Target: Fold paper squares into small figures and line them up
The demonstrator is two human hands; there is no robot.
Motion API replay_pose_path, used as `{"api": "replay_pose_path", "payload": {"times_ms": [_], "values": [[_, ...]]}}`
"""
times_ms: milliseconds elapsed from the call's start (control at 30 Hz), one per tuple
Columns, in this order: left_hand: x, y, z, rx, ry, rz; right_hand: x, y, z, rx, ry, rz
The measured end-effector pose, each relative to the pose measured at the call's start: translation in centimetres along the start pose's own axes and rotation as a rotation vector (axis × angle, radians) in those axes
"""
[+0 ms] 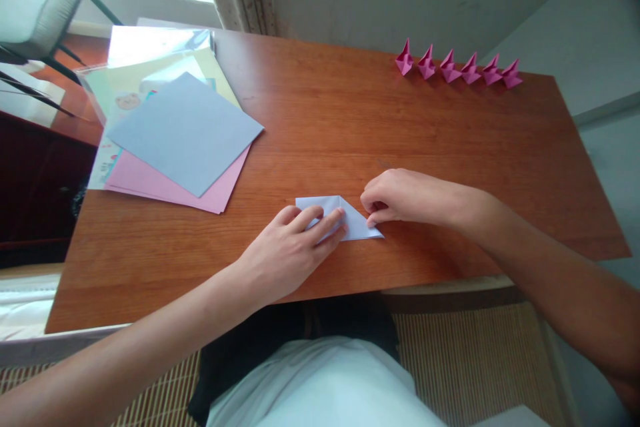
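- The left hand [287,250] is lying flat with its fingers stretched out, pressing down on the folded blue paper [356,225] rather than grasping it.
- The right hand [400,197] is curling its fingers inward, with thumb and forefinger pinching the right edge of that paper near its pointed corner.
- The folded blue paper is lying flat on the wooden table [450,140], directly between the two hands and partly under the left fingers, close to the table edge nearest the person.
- A loose blue sheet [185,130] is resting on a pink sheet [150,180], well away from the left hand, beyond it and out to its left.
- Those sheets are overlapping a shiny clear packet of paper [155,47] lying farther out still.
- A row of six small pink folded figures [457,69] is standing along the far table edge, well beyond the right hand and a little to its right.
- Both forearms are reaching in from the near side, the right wrist hanging over the table's near edge.
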State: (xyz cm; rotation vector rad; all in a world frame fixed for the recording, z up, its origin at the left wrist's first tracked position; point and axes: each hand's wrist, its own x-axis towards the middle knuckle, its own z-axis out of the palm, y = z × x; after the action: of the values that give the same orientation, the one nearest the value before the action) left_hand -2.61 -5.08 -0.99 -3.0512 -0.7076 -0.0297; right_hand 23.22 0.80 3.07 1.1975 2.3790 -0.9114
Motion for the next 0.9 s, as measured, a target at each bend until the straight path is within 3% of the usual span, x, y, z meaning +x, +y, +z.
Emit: {"api": "replay_pose_path", "payload": {"times_ms": [400, 567, 633, 767, 900], "values": [[0.0, 0.0, 0.1, -0.016, 0.006, 0.002, -2.2, -0.1, 1.0, -0.05, -0.029, 0.066], [0.1, -0.1, -0.1, -0.071, 0.014, -0.018, -3.4, 0.1, 1.8, 0.047, 0.033, 0.088], [0.3, -0.2, -0.2, -0.122, 0.024, -0.044, -3.5, -0.1, 3.0, 0.143, 0.172, 0.019], [0.6, -0.2, -0.3, -0.231, 0.062, -0.095, -2.3, -1.8, 6.7, 0.182, 0.642, -0.028], [0.6, -0.4, -0.1, -0.322, 0.116, -0.119, -1.0, -3.6, 9.9, -0.021, 0.801, -0.011]]}}
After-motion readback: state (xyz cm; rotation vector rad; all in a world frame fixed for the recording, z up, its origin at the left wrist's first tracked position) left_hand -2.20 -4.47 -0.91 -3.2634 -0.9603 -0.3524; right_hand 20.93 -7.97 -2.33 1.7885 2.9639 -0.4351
